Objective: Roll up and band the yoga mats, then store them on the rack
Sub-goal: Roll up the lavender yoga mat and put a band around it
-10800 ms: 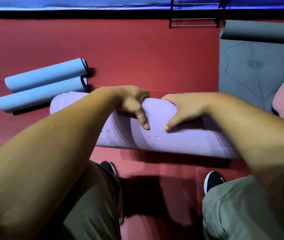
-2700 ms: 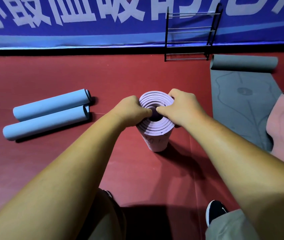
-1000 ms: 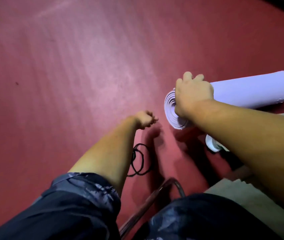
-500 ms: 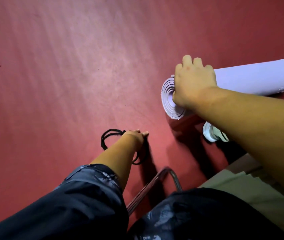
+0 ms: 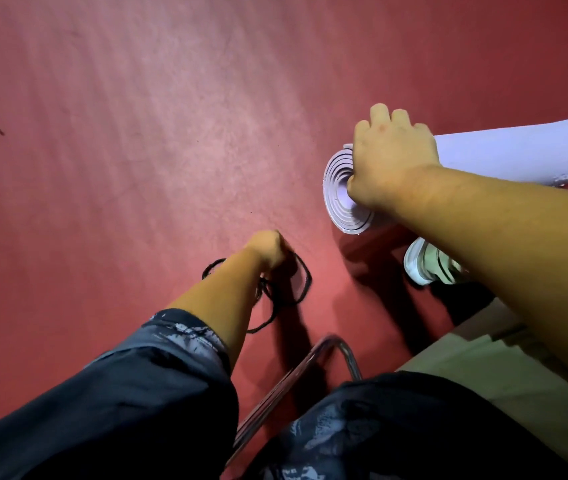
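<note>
Left hand (image 5: 268,251), on the red floor (image 5: 137,133) just left of the rolled lilac foam yoga mat (image 5: 518,150) and nearer you: fingers curled into a fist over the tangle of thin black elastic band loops (image 5: 298,289). Fingertips are hidden, but a strand runs up into the fist. Half a second ago those fingers lay straight on the loops, so you likely have a band now. Right hand (image 5: 393,161) is unchanged, clamped over the mat's spiral end with the thumb at the core, keeping the roll tight. Mat lies sideways; seconds ago it stood on end under both hands. Banding comes next. No rack in view.
</note>
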